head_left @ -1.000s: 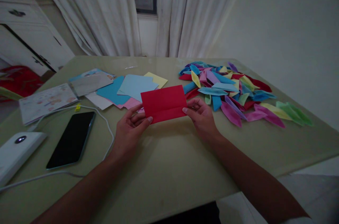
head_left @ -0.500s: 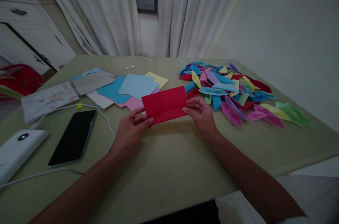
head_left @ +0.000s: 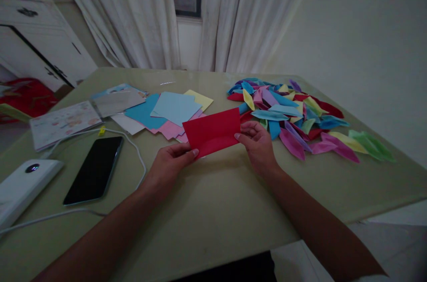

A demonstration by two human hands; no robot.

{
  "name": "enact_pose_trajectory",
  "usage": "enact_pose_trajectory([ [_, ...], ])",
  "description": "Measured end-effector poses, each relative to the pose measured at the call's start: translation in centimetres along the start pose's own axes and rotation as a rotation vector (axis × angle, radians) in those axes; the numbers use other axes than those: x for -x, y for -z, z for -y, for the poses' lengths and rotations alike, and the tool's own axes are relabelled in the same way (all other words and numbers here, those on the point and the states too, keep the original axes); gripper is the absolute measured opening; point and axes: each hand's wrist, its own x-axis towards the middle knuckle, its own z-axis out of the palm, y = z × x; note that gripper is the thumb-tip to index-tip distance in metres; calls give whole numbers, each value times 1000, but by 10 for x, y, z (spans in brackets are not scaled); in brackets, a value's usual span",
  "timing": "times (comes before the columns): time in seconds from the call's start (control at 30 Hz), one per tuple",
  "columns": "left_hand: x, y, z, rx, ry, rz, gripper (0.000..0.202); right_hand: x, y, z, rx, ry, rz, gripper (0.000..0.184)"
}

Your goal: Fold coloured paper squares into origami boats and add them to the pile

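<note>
A red sheet of paper (head_left: pixel 213 130) is held up above the table between both hands, slightly tilted with its right end higher. My left hand (head_left: pixel 171 159) pinches its lower left corner, thumb in front. On the right edge, my right hand (head_left: pixel 256 144) grips it between thumb and fingers; some fingertips are hidden behind the paper. Just beyond my left hand lie loose sheets: light blue paper (head_left: pixel 175 106), teal paper (head_left: pixel 142 115), yellow paper (head_left: pixel 202 98) and pink paper (head_left: pixel 168 130). Past my right hand spreads a heap of folded coloured paper pieces (head_left: pixel 283 108).
A black-screened phone (head_left: pixel 95 168) and a white power bank (head_left: pixel 25 188) lie at the left, with a white cable (head_left: pixel 138 155) looping around the phone. Printed packets (head_left: pixel 65 124) rest behind them on the table (head_left: pixel 227 224). A white cabinet (head_left: pixel 36 37) stands at the far left.
The red paper and both hands have shifted slightly to the right. Both hands keep hold of it, and fewer of the left hand's fingers show beneath the paper.
</note>
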Motion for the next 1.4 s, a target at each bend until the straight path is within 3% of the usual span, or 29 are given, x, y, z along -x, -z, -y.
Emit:
enact_pose_trajectory([
  [0.17, 1, -3, -5, 28, 46, -7, 33, -1, 0, 2, -50, -5, -7, 40],
  [0.27, 4, -8, -7, 75, -10, -43, 36, 6, -9, 2, -164, -25, 44, 46],
  [0.37, 13, -20, -2, 144, -76, -100, 37, 28, -27, 1, -229, -111, 314, 63],
  [0.43, 23, -29, 3, 165, -70, -49, 37, 48, -39, 0, -220, -209, 514, 61],
  [0.5, 31, -37, 9, 209, -59, 4, 36, 64, -48, -3, -140, -309, 602, 48],
  [0.53, 34, -40, 12, 210, -59, 21, 35, 70, -50, -4, -103, -320, 596, 46],
  [0.63, 35, -43, 17, 211, -37, 38, 34, 71, -49, -9, -25, -339, 415, 52],
  [0.87, 27, -36, 14, 209, -23, 11, 33, 27, -30, 2, -213, -207, 75, 50],
  [1.03, 29, -35, 13, 168, -34, 49, 30, 13, -16, 12, -181, -165, 63, 52],
  [1.4, 26, -32, 8, 135, -43, 52, 29, 14, -8, 4, -53, -117, 121, 47],
])
